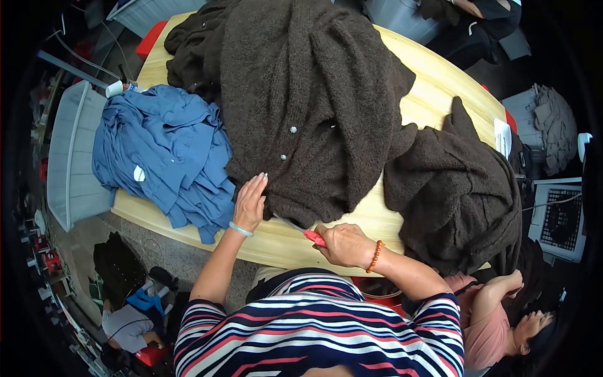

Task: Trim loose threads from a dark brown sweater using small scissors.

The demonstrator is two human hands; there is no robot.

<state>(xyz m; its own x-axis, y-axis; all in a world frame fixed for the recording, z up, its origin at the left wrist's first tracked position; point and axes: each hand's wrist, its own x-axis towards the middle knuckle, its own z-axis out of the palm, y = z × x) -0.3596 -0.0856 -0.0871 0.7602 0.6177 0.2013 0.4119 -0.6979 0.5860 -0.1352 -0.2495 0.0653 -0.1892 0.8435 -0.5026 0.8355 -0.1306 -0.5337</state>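
A dark brown knitted cardigan (270, 94) with shiny round buttons is heaped across the middle of the table, its near edge toward me. My left hand (251, 202) rests at the cardigan's near left edge, fingers stretched out and lying flat. In my right hand (344, 244) is a slim tool with a red handle (313, 237), gripped in closed fingers. Its thin pale end points left and meets the near edge of the knit; I cannot make out its exact kind.
Blue garments (166, 144) are piled at the left of the wooden table (251, 248). More dark knitwear (455, 188) lies at the right. A grey bin (78, 151) stands beyond the left edge. One co-worker (493, 320) sits close at my right, another (129, 327) at lower left.
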